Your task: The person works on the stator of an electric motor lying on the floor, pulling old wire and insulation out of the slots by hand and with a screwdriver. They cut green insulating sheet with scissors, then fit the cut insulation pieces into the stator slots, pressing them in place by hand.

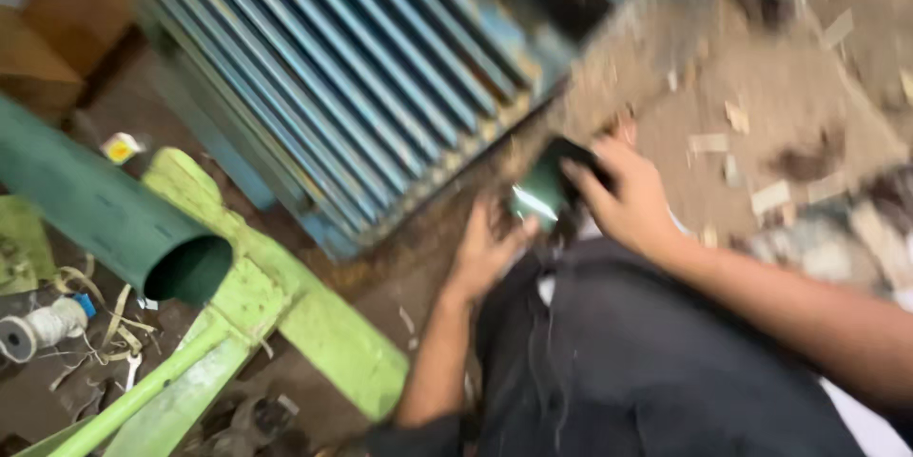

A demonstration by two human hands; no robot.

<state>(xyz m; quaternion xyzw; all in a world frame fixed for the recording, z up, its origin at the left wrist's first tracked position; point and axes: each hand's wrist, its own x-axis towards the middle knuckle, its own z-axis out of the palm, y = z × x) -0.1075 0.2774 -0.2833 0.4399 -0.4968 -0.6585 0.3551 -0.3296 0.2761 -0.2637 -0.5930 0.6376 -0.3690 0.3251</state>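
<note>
Hands low in front of a dark-trousered knee, both on a small dark green piece with a pale glint along its lower edge. Right hand over the top of it, fingers curled round the far side, clamped on. Left hand up against the near lower edge, fingers bent toward it. Touching for certain, though too smeared by motion blur to tell whether gripping or merely propping. Possibly a short offcut of the same stuff as the green pipe lying well off to the left, mouth open toward the camera; hard to call at this sharpness.

Judged from that hold: better done with the weight carried by the right hand and the left used only to steady and guide. Worth bracing the piece down against the knee rather than working in mid-air. Wise to mind the pale edge, likely a cut rim and perhaps sharp, by setting fingertips on the flat faces and not across it. Sensible to slow the head and look straight down before any fine adjustment.

Round about: blue ribbed housing just beyond the hands, light green metal frame under the pipe, spool of pale cord at far left, sawdust floor strewn with wood chips to the right.
</note>
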